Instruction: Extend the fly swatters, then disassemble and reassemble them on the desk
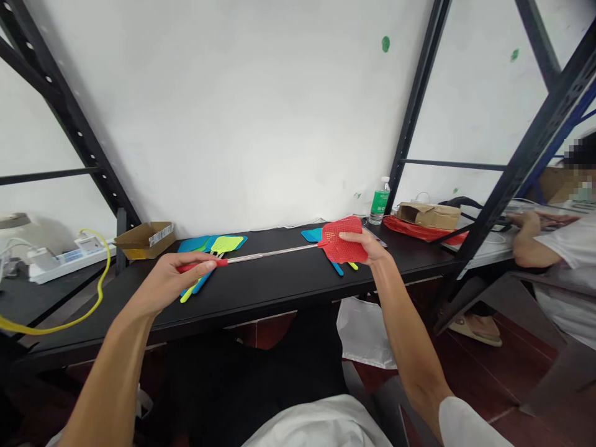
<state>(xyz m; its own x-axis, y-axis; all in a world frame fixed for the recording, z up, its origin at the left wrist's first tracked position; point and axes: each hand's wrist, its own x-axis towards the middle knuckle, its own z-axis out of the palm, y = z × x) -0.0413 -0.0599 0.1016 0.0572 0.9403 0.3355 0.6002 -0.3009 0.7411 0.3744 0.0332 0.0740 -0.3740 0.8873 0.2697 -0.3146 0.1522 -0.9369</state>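
A red fly swatter [343,241] with a metal rod stretches sideways above the black table, held at both ends. My left hand [179,276] is closed around its red handle. At the other end, my right hand [367,245] grips the perforated red paddle, thumb on the near face. Under and behind my left hand lie more swatters, a yellow-green one [229,244] on top of blue ones [193,244]. Behind the red paddle, another blue swatter [311,235] shows in part, with blue and yellow-green handles sticking out below it.
A small open cardboard box [145,241] sits at the left, near a white power strip [69,264] and yellow cable [100,285]. At the back right stand a water bottle [380,202] and a torn carton [428,215] on red plastic. Dark metal posts flank the table [274,279]. A person sits at right.
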